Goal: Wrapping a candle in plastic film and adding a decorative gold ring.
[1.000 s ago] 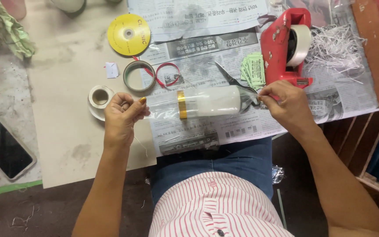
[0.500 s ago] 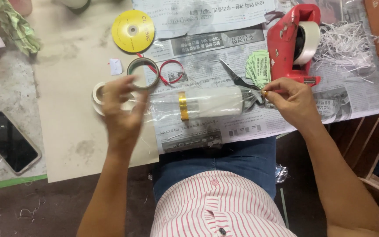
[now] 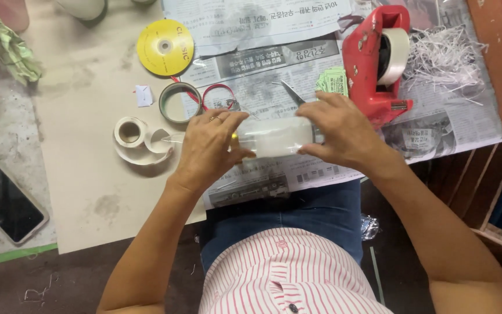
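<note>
At the near edge of the bench, both hands close around a clear plastic bottle (image 3: 277, 136) lying on its side over the newspaper (image 3: 274, 75). The left hand (image 3: 207, 148) grips one end, fingers wrapped over it near a yellow band; the right hand (image 3: 338, 131) clasps the other end. Toward the near left corner a dark phone (image 3: 4, 200) lies on the grey surface. Just left of the left hand sits a small white tape roll (image 3: 129, 132). Beyond the hands lie a grey tape ring (image 3: 178, 103), a loop of red ribbon (image 3: 219, 93), scissors (image 3: 291, 91) and green slips (image 3: 333, 81). Farther right stands a red tape dispenser (image 3: 373, 64), with shredded white paper (image 3: 448, 58) beside it. A yellow disc (image 3: 165, 47) lies toward the far edge.
</note>
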